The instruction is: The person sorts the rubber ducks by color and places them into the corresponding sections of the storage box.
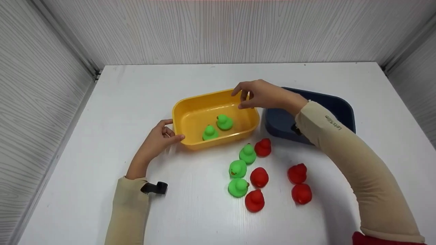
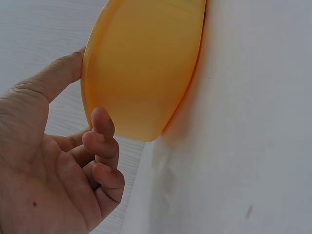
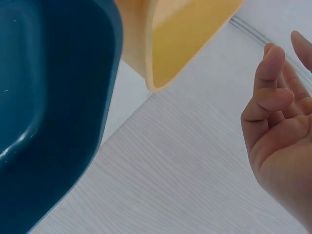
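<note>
My left hand (image 1: 157, 140) grips the left end of a yellow plastic tub (image 1: 218, 140), thumb and forefinger at its rim and the other fingers curled. In the left wrist view, the same hand (image 2: 63, 161) is against the tub's outer wall (image 2: 141, 73). Two green toy ducks, one left (image 1: 210, 133) and one right (image 1: 224, 122), sit inside. Over the tub's right end hovers my right hand (image 1: 264, 94), fingers loosely bent and holding nothing. The right wrist view shows that hand (image 3: 282, 117) apart from the yellow tub (image 3: 150, 53).
A dark blue tub (image 1: 327, 97) stands right of the yellow one, partly hidden under the right forearm. In front lie three green ducks (image 1: 237, 169) and several red ducks (image 1: 259, 177) on the white table (image 1: 190, 211). Pale wood-grain panels (image 1: 218, 30) enclose the back and sides.
</note>
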Demonstrator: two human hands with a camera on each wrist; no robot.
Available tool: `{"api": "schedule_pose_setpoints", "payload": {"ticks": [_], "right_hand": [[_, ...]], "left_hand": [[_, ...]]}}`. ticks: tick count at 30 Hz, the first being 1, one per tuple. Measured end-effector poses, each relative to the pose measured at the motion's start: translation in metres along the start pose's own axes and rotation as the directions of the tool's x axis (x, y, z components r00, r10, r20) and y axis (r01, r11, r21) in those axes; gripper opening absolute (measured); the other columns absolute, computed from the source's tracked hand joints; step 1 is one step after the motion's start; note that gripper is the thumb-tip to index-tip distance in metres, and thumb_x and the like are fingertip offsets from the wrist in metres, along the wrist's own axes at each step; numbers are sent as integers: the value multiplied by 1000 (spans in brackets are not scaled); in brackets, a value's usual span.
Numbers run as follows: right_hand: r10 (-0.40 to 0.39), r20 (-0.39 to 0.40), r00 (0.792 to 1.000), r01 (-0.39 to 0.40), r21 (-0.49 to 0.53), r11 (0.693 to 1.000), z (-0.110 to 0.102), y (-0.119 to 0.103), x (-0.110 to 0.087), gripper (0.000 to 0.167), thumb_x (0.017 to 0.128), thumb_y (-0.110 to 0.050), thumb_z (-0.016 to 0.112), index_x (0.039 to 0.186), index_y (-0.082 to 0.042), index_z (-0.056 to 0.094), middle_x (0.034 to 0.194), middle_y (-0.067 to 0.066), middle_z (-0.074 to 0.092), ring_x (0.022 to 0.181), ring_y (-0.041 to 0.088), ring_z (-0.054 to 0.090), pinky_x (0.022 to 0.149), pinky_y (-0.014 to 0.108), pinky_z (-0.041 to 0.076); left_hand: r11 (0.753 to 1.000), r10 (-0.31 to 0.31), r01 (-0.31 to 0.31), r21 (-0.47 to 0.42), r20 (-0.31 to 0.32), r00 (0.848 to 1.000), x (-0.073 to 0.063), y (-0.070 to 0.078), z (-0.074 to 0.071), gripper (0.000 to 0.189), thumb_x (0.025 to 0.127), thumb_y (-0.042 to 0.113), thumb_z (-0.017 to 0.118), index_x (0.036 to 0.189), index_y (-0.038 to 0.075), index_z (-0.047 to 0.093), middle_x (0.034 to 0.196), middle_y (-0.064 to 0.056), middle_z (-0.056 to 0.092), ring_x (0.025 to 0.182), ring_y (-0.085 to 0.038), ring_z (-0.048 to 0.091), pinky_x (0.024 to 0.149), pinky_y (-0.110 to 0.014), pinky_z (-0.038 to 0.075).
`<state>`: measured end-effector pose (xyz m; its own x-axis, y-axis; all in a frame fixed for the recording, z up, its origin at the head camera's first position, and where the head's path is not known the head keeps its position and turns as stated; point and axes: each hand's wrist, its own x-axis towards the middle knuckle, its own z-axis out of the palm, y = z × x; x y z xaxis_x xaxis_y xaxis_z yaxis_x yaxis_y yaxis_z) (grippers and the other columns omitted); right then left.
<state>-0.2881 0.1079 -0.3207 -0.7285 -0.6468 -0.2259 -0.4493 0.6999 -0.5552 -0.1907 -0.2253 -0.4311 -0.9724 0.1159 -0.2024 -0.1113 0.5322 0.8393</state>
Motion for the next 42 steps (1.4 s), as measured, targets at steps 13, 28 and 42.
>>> {"api": "schedule_pose_setpoints", "payload": {"ticks": [13,28,42], "right_hand": [[-40,49,998,40,3,999,16,-2,-33,40,90,-24,69,128,-19,58,101,4,64,89,21,58,79,30,50],[-135,167,977,136,7,991,42,4,-64,39,89,-23,69,125,-15,60,97,-1,67,81,18,59,68,25,49],[-81,220,972,69,62,996,66,22,-61,38,89,-19,69,126,-14,60,97,-1,65,87,19,60,75,26,52]], "left_hand": [[1000,-21,21,24,10,1000,2,-2,-3,82,84,44,72,147,8,32,94,-5,53,81,-18,48,71,-23,43],[1000,-5,5,-1,20,1000,3,-3,-3,83,84,43,72,147,7,32,94,-5,53,81,-18,48,70,-22,43],[1000,-15,15,24,8,1000,1,-4,-6,83,84,46,71,146,7,32,96,-6,53,83,-18,48,72,-22,43]]}}
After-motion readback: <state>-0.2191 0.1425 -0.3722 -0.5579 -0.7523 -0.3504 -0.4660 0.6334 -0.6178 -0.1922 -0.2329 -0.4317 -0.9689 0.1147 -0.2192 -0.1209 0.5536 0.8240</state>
